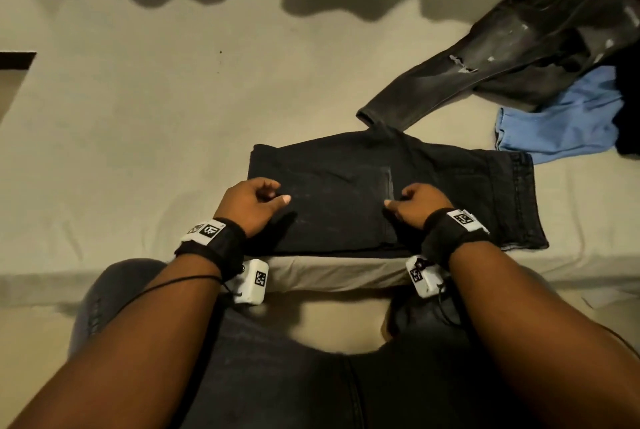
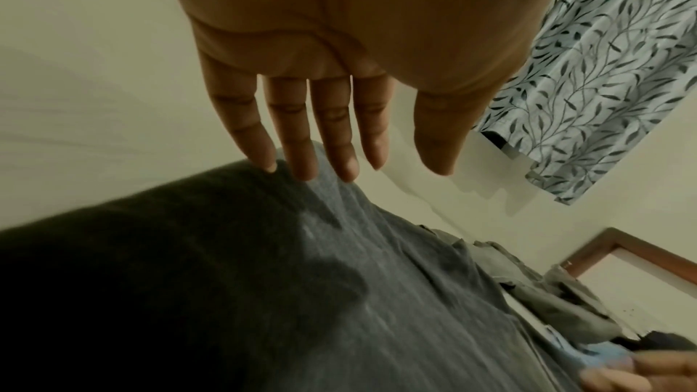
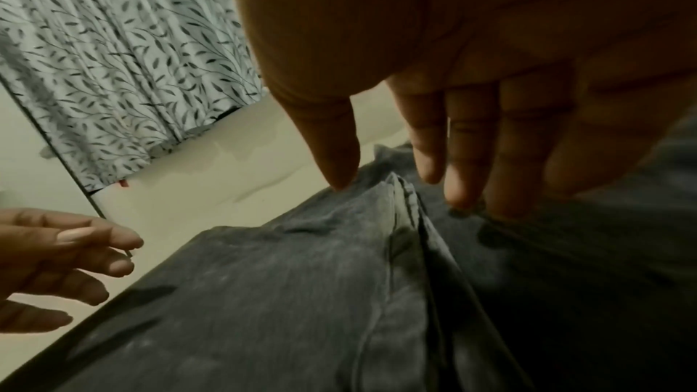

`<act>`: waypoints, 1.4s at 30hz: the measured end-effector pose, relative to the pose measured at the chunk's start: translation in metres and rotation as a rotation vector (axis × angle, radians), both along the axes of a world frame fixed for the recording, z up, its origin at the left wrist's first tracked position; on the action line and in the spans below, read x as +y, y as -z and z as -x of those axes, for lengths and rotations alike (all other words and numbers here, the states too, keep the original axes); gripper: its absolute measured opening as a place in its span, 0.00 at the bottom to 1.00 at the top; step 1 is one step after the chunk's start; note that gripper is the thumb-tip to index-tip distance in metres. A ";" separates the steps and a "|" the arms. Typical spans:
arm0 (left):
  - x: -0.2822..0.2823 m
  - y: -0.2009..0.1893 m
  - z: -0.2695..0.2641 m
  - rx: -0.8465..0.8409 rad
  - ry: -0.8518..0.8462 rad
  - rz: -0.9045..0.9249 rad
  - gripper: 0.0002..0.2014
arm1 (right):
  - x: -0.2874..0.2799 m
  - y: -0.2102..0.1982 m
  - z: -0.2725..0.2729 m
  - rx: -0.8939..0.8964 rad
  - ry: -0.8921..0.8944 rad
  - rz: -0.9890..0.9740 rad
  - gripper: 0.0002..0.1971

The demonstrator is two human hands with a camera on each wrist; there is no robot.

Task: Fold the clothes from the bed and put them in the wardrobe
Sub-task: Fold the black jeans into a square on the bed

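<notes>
two hands sit over a pair of dark jeans [image 1: 391, 193] folded into a flat rectangle near the front edge of the bed [image 1: 138, 110], at the middle of the head view. the left hand [image 1: 251, 203] hovers above the jeans' 9 o'clock end; in the left wrist view its fingers [image 2: 301, 130] are straight and close together, tips at the cloth's far fold, holding nothing. whether they actually touch the denim i cannot tell. the right hand [image 1: 419, 202] is at the centre of the jeans, just beside a pale worn seam; the right wrist view shows its fingers [image 3: 471, 145] extended downward and relaxed, thumb tip and two fingertips on or just above the fabric next to a raised fold, not curled round anything.

up toward 2 o'clock on the bed lies a pair of grey distressed jeans [image 1: 485, 58], unfolded, one leg stretching toward the folded pair with its cuff just beside it. a blue garment [image 1: 557, 117] is bunched at 3 o'clock, partly under the grey pair and touching something black at the frame edge. a leaf-patterned curtain [image 3: 113, 55] hangs behind the bed.
</notes>
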State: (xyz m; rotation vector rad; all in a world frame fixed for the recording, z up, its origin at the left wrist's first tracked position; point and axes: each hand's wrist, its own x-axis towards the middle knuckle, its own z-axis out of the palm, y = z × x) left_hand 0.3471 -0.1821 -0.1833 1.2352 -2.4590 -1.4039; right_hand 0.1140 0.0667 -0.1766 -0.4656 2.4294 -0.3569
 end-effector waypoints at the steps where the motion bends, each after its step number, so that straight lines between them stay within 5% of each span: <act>1: -0.003 -0.002 0.005 0.002 0.011 0.010 0.15 | -0.004 -0.003 0.005 0.037 0.002 0.042 0.20; 8: -0.053 0.007 0.050 -0.062 0.066 0.249 0.16 | -0.040 0.015 0.031 0.141 -0.091 0.175 0.21; 11: -0.065 0.021 0.066 -0.108 0.077 0.314 0.18 | -0.043 0.031 0.041 0.137 -0.080 0.130 0.12; 13: -0.066 0.030 0.073 -0.183 0.050 0.337 0.11 | -0.044 0.036 0.048 0.127 -0.030 0.124 0.03; 24: -0.070 0.043 0.084 -0.249 0.063 0.401 0.07 | -0.054 0.044 0.059 0.095 0.118 0.139 0.10; 28: -0.068 0.038 0.083 -0.257 0.048 0.335 0.08 | -0.050 0.031 0.053 -0.150 0.057 -0.053 0.23; 31: -0.061 0.029 0.082 -0.231 0.039 0.272 0.21 | -0.042 0.028 0.039 -0.274 -0.068 -0.124 0.24; 38: -0.024 0.011 0.077 -0.072 0.311 0.388 0.27 | -0.008 0.007 0.065 0.014 0.182 0.121 0.11; 40: -0.004 0.018 0.079 -0.157 0.452 0.463 0.33 | -0.003 0.013 0.061 0.048 0.167 0.033 0.21; 42: 0.013 0.032 0.078 -0.362 0.569 0.515 0.48 | -0.006 0.021 0.044 0.130 0.099 -0.024 0.44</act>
